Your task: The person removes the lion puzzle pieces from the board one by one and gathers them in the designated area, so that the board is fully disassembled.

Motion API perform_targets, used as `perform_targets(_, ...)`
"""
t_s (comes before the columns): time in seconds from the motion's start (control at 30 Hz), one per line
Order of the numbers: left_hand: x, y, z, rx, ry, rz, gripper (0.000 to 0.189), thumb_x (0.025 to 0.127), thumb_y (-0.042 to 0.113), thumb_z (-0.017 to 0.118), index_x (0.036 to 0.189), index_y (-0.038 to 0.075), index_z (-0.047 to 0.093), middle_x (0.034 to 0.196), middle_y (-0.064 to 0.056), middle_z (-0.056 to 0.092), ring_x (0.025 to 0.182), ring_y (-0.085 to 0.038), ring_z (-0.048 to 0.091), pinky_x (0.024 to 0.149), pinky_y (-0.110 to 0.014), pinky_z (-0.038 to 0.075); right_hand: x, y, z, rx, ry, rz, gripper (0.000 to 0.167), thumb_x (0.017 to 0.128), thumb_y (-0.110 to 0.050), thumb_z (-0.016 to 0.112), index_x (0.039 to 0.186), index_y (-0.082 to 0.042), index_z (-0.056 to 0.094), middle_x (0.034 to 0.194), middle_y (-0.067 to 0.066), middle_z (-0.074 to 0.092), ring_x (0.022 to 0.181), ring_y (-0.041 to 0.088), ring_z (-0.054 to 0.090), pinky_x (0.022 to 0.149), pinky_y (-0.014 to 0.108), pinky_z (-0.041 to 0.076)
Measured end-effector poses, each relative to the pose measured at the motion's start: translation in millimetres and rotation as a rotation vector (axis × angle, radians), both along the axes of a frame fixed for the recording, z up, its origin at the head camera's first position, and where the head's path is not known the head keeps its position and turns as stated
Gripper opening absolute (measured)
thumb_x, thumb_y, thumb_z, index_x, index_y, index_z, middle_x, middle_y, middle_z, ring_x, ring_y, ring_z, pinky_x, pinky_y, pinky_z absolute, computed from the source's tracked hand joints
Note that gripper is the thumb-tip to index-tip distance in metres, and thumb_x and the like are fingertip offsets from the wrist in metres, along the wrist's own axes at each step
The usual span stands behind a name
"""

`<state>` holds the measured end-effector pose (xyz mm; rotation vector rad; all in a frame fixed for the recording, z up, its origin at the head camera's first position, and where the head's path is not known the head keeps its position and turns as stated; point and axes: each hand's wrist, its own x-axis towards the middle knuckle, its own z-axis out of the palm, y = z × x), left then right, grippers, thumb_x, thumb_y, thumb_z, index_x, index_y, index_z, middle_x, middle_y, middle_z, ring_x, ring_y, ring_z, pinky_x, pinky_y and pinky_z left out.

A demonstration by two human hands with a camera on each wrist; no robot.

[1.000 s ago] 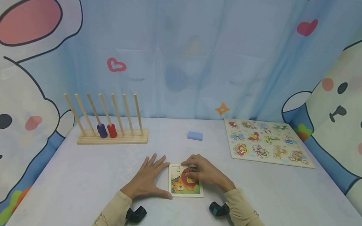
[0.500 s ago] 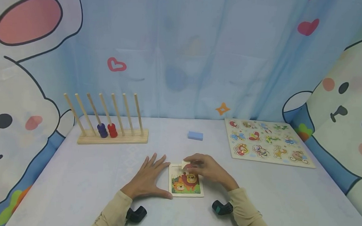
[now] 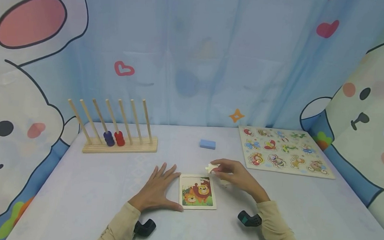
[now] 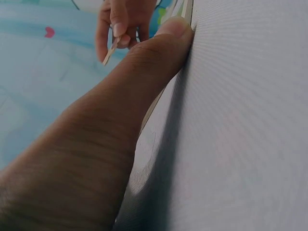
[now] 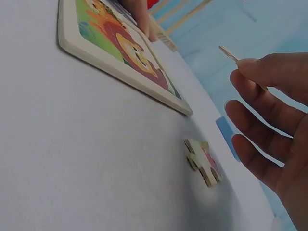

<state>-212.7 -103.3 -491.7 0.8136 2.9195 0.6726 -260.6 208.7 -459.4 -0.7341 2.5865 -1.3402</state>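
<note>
Pinched between the thumb and forefinger of the right hand (image 3: pixel 237 176) is a pale jigsaw piece (image 3: pixel 211 168) with a red patch, held clear of the table (image 3: pixel 92 187) just beyond the upper right corner of the lion puzzle (image 3: pixel 200 194); the right wrist view shows it nearly edge-on. Beneath that hand a second piece (image 5: pixel 204 161) lies on the table, near the puzzle's frame but apart from it. Opposite, the left hand (image 3: pixel 158 189) is spread wide, its fingertips at the upper left corner of the frame and its thumb against the lower left. Two lions on green fill the lower and right parts of the puzzle, while its upper left is pale. Farther back stand a seven-peg wooden counting rack (image 3: pixel 120 150), with dark blue beads (image 3: pixel 108 138) on the third peg from the left and red beads (image 3: pixel 119 138) on the fourth, a light blue block (image 3: pixel 207 144), and, at the right, an insect-picture board (image 3: pixel 289 170).
</note>
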Motion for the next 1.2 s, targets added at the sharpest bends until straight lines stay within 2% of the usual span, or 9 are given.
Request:
perform_targets(0.17,-0.4,0.1,-0.3,-0.003,-0.001,0.004,0.109,0.060,0.076,0.070,0.148,0.020,0.038,0.159,-0.004,0.020,0.148,-0.032,0.005,0.119,-0.052,0.000,1.8,11,2.8,-0.022,-0.038,-0.021,0.034,0.090,-0.022,0.069,0.123,-0.019,0.061,0.095,0.000,0.064,0.095,0.020,0.063,0.083,0.033,0.051)
perform_targets(0.37,-0.5,0.3,-0.3,-0.005,-0.002,0.004,0.109,0.060,0.076,0.071,0.148,0.020,0.038,0.159,-0.004,0.020,0.147,-0.032,0.005,0.119,-0.052,0.000,5.1,29,0.4,-0.012,-0.051,-0.055,0.034,0.090,-0.025,0.068,0.122,-0.017,0.061,0.094,0.003,0.064,0.092,0.020,0.063,0.078,0.030,0.049)
perform_targets(0.57,-0.3,0.3,0.8,-0.008,-0.010,0.008,0.109,0.060,0.076,0.070,0.147,0.020,0.038,0.160,-0.004,0.020,0.148,-0.032,0.004,0.119,-0.051,-0.001,12.5,51,-3.3,-0.002,-0.036,-0.102,0.035,0.090,-0.022,0.067,0.124,-0.015,0.062,0.096,0.005,0.065,0.078,0.019,0.057,0.059,0.027,0.048)
perform_targets(0.63,-0.3,0.2,0.7,-0.009,-0.013,0.010,0.109,0.060,0.077,0.070,0.147,0.020,0.038,0.160,-0.004,0.020,0.148,-0.031,0.004,0.119,-0.051,-0.001,15.1,58,-4.6,0.002,-0.042,-0.110,0.036,0.091,-0.021,0.067,0.125,-0.013,0.061,0.097,0.006,0.065,0.076,0.019,0.056,0.056,0.027,0.048)
perform_targets(0.87,-1.1,-0.3,-1.8,-0.015,-0.007,0.013,0.110,0.059,0.078,0.069,0.148,0.021,0.038,0.160,-0.003,0.020,0.148,-0.031,0.004,0.119,-0.051,0.000,16.7,75,-8.5,0.042,-0.082,-0.126,0.035,0.092,-0.020,0.065,0.126,-0.012,0.061,0.103,0.007,0.068,0.084,0.016,0.056,0.061,0.024,0.046)
perform_targets(1.03,-1.1,-0.7,-3.2,-0.007,-0.002,0.010,0.110,0.059,0.079,0.068,0.148,0.021,0.038,0.160,-0.003,0.020,0.148,-0.031,0.004,0.119,-0.051,-0.001,17.0,79,-7.8,0.078,-0.114,-0.141,0.037,0.092,-0.022,0.065,0.127,-0.011,0.061,0.105,0.008,0.063,0.088,0.017,0.054,0.063,0.025,0.047)
perform_targets(1.2,-1.0,-0.6,-2.9,-0.002,0.002,0.010,0.110,0.059,0.079,0.068,0.147,0.021,0.038,0.160,-0.003,0.020,0.148,-0.031,0.004,0.119,-0.051,-0.001,18.3,78,-5.6,0.079,-0.096,-0.117,0.034,0.093,-0.020,0.064,0.125,-0.010,0.062,0.113,0.012,0.061,0.093,0.020,0.055,0.064,0.026,0.050)
